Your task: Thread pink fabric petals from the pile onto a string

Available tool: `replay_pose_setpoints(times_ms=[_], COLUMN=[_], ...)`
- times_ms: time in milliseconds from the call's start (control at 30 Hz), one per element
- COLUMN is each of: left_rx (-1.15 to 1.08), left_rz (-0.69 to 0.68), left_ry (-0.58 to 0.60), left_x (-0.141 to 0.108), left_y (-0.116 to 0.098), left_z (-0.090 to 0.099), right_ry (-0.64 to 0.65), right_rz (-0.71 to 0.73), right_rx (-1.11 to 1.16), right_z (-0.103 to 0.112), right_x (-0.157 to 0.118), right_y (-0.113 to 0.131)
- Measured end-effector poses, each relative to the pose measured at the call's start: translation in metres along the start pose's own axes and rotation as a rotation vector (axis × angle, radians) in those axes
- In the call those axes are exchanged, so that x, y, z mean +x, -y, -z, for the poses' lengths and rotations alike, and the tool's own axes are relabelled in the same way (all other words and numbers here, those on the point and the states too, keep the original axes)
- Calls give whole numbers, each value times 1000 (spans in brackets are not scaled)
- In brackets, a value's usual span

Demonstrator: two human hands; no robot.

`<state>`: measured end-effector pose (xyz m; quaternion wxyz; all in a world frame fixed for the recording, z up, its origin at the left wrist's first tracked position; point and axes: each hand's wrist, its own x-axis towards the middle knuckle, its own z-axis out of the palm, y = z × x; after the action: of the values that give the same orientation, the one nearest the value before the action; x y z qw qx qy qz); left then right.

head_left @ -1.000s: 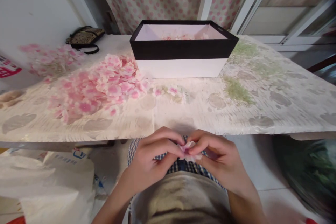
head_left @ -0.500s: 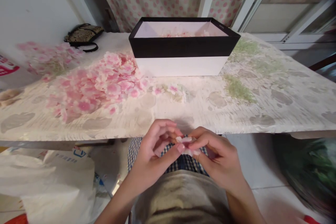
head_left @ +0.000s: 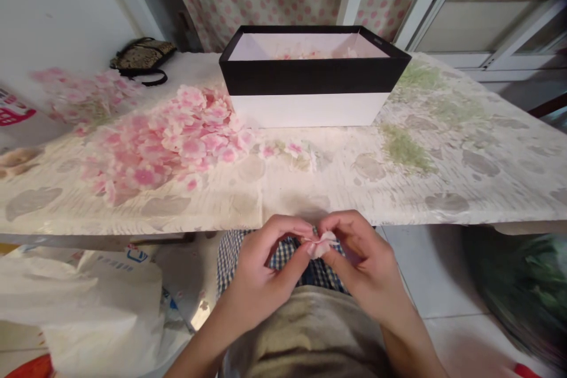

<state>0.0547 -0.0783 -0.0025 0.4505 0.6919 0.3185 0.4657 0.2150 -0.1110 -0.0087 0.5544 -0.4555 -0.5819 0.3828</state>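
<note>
My left hand (head_left: 272, 266) pinches a small pale pink artificial flower (head_left: 322, 244) between thumb and forefinger. On the flower's other side, the thumb and fingers of my right hand (head_left: 365, 257) are closed on it as well. Both hands are held over my lap, just in front of the table's near edge. A large heap of loose pink artificial flowers (head_left: 177, 142) lies on the table to the left. Between that heap and the right side, a few flower pieces (head_left: 290, 149) lie in front of the box.
A black-and-white box (head_left: 305, 109) with pink pieces inside stands at the table's back. Green sprigs (head_left: 405, 147) lie to its right. A patterned pouch (head_left: 144, 59) sits at the back left. White bags (head_left: 101, 301) are on the floor at left, a dark green bundle (head_left: 527, 277) at right.
The flower has turned and folded between my fingertips. My left fingers have come down and closed nearer to it, while my right hand has shifted its grip slightly.
</note>
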Motion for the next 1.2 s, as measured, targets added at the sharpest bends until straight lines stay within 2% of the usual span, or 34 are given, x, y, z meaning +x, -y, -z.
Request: replay_pose_setpoints(times_ms=[167,267,333,400,467,600,733,900,967,1100,1200], left_rx=[85,177,350,583,781,921,795,265,125,28,61], left_rz=[-94,-103,-138,-160,-140,-139,-138,78,98,85,44], left_ry=[39,-12,-29,19,104,211,130,86,69,88,97], left_x=[3,23,44,68,90,117,120,112,108,96,85], left_y=[-9,-12,-7,2,12,25,24,17,12,-1,-9], left_z=[4,12,17,19,16,9,12,16,14,6,1], right_ry=[-7,-89,-177,-261,-292,-287,-305,-267,-211,-64,-21], right_rz=[42,88,129,190,243,174,96,92,135,208,271], right_rx=[-88,-147,-207,-308,-386,-340,-235,-171,-110,41,152], right_z=[1,9,16,23,29,32,32,37,40,48,53], right_x=[-1,4,14,29,43,57,57,60,61,56,47], right_y=[-1,-3,-3,-5,-9,-21,-27,-23,-21,-17,-15])
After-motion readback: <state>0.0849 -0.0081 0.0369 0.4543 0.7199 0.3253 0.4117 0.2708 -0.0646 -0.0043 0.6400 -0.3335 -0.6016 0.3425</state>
